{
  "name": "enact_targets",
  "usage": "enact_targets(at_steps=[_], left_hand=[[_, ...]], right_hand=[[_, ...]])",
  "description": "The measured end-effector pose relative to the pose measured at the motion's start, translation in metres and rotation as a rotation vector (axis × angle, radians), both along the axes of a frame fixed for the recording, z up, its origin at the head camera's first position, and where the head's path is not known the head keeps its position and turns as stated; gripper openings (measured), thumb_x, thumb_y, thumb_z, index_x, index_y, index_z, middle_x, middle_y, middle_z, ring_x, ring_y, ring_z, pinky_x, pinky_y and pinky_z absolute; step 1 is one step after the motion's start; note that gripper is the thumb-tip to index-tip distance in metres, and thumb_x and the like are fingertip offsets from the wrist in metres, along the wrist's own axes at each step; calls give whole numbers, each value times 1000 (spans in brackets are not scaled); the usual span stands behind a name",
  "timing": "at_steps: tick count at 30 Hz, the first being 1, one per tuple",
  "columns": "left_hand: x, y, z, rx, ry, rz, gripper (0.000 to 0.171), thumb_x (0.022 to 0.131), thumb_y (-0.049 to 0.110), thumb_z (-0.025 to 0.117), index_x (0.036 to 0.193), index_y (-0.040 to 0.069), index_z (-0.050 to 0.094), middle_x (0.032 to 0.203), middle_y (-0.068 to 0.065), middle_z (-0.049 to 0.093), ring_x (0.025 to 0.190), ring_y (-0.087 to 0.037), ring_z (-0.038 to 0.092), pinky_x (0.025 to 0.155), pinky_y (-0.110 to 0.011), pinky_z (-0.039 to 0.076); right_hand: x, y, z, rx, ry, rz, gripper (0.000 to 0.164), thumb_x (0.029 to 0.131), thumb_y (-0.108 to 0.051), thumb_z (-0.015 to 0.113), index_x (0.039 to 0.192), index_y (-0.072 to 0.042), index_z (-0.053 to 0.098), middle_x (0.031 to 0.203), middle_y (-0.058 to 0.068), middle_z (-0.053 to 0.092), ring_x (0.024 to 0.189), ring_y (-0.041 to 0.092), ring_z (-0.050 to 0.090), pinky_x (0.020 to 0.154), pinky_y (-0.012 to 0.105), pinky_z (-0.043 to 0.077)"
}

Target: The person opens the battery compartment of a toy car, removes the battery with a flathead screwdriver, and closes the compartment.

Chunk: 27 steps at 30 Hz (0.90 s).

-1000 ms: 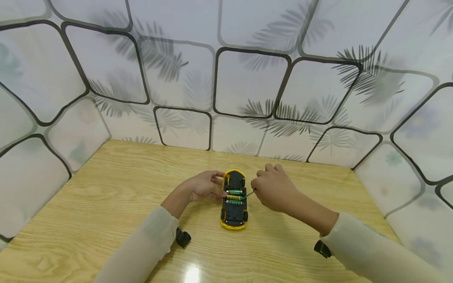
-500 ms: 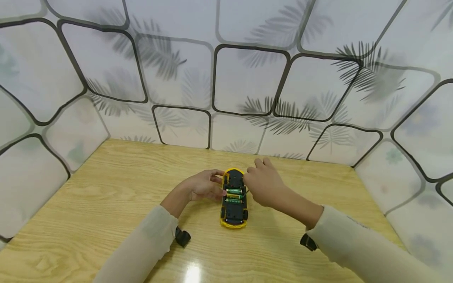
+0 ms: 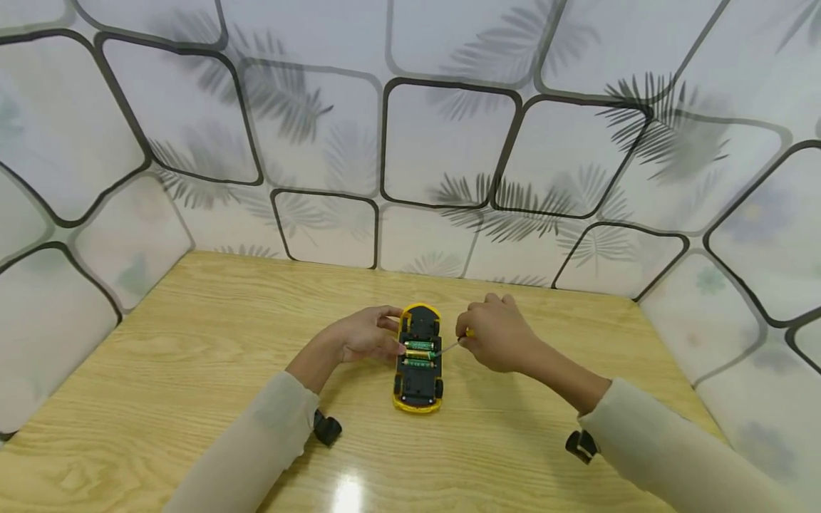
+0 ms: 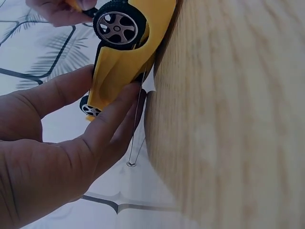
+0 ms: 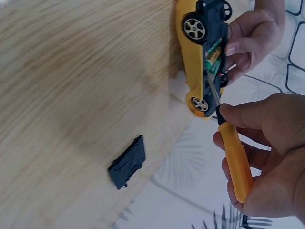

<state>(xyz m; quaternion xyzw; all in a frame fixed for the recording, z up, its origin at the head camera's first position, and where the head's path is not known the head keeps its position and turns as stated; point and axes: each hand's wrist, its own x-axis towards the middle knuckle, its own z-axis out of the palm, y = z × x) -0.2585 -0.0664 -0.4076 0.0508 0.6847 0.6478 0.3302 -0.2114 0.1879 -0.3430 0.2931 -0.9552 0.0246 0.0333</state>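
Observation:
A yellow toy car (image 3: 418, 392) lies upside down on the wooden table, its black underside facing up. Three green-and-gold batteries, among them the middle battery (image 3: 418, 354), sit in its uncovered compartment. My left hand (image 3: 368, 336) holds the car's left side, thumb by the batteries and fingers along the yellow body (image 4: 116, 71). My right hand (image 3: 503, 336), to the right of the car, grips a screwdriver (image 5: 236, 160) by its orange-yellow handle. The screwdriver's thin shaft slants into the compartment, its tip at the right end of the middle battery.
A black plastic cover (image 5: 127, 163) lies on the table in the right wrist view. A thin wire (image 4: 134, 124) hangs below the left fingers in the left wrist view. A patterned backdrop (image 3: 449, 135) stands behind the table (image 3: 224, 335) and along its sides.
My right hand moved left toward the car with the screwdriver, then drew back right, showing more of the shaft again. My left hand keeps its hold on the car.

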Motion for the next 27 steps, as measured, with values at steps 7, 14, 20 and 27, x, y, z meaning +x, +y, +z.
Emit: enact_targets(at_steps=[7, 14, 20, 27], left_hand=[[0, 0, 1, 4, 3, 2, 79, 88, -12, 73, 156, 7, 36, 146, -22, 46, 109, -33, 66, 89, -44, 60], [0, 1, 1, 9, 2, 6, 80, 88, -13, 72, 156, 7, 35, 147, -22, 47, 110, -33, 67, 90, -45, 59], [0, 1, 2, 13, -4, 3, 80, 88, -13, 72, 156, 7, 35, 147, -22, 47, 111, -33, 66, 91, -45, 59], [0, 0, 2, 23, -11, -7, 80, 88, -14, 71, 156, 7, 35, 148, -23, 44, 112, -35, 66, 90, -44, 60]], right_hand=[[1, 15, -11, -149, -21, 24, 3, 91, -15, 80, 94, -16, 78, 88, -5, 67, 72, 17, 40, 71, 40, 31], [-1, 28, -27, -256, -83, 8, 5, 93, -15, 78, 93, -20, 76, 93, -8, 69, 82, 17, 50, 73, 41, 34], [0, 33, -33, -326, -129, 0, 6, 94, -13, 76, 94, -18, 75, 94, -9, 69, 90, 20, 53, 73, 43, 33], [2, 32, -30, -286, -97, 7, 5, 93, -16, 77, 95, -20, 75, 95, -9, 69, 84, 16, 49, 72, 42, 33]])
